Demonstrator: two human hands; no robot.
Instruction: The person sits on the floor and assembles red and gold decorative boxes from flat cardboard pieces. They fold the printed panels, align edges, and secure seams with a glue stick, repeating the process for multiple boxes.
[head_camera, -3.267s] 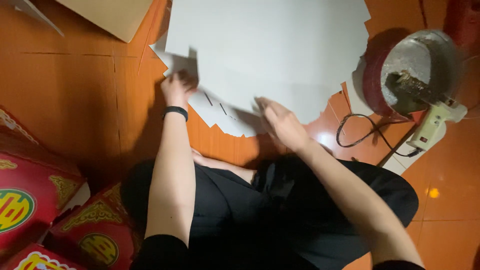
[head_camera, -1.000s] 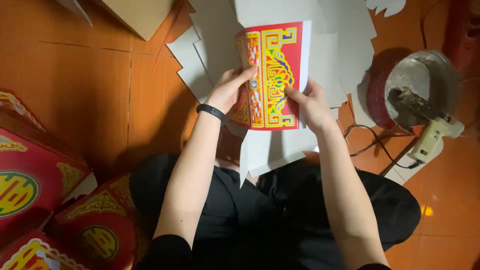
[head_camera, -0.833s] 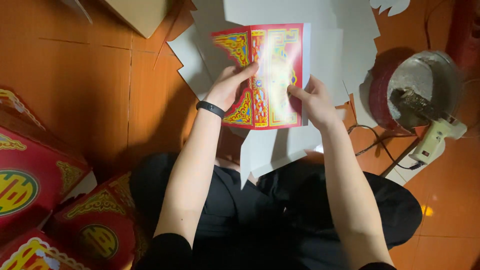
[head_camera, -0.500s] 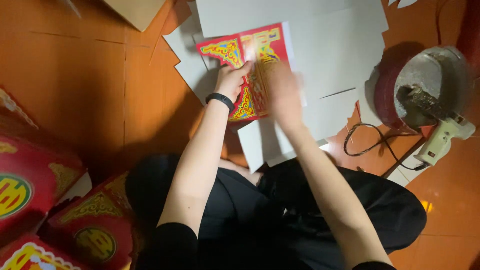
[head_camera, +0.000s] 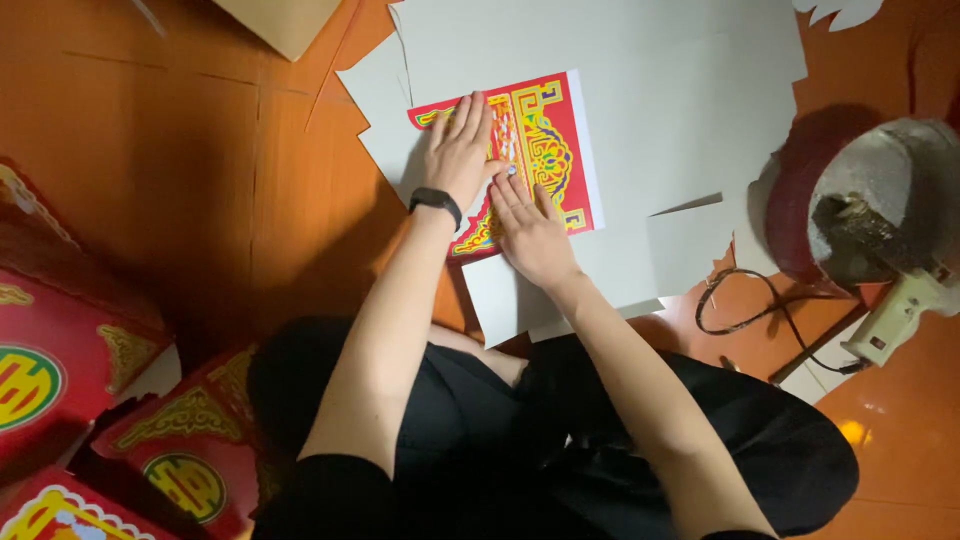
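Nearest the camera, the person sits on the orange tiled floor (head_camera: 180, 170) in black clothes, both forearms reaching forward. To the person's left stand red printed boxes (head_camera: 60, 370) with gold and green round emblems and scalloped gold borders.

The red patterned sheet (head_camera: 545, 150), which a second ago was held up in the air between both hands, now lies flat on the grey card sheets (head_camera: 650, 110). Judging from that, the lifting and lining up is over and the sheet is being pressed down and smoothed onto the card.

The left hand (head_camera: 458, 150), with a black band on its wrist, lies palm down on the sheet's left part, fingers stretched out flat and together, gripping nothing. The right hand (head_camera: 530, 235) presses the sheet's lower edge, its fingers likewise extended and flat, holding nothing.

The sheet is rectangular, red with yellow, green and blue ornament and a white margin along its right side.

Further right, a cream glue gun (head_camera: 895, 315) with a black cord (head_camera: 740, 300) lies beside a round grey pot (head_camera: 880, 200). At the top edge lies brown cardboard (head_camera: 285, 20).
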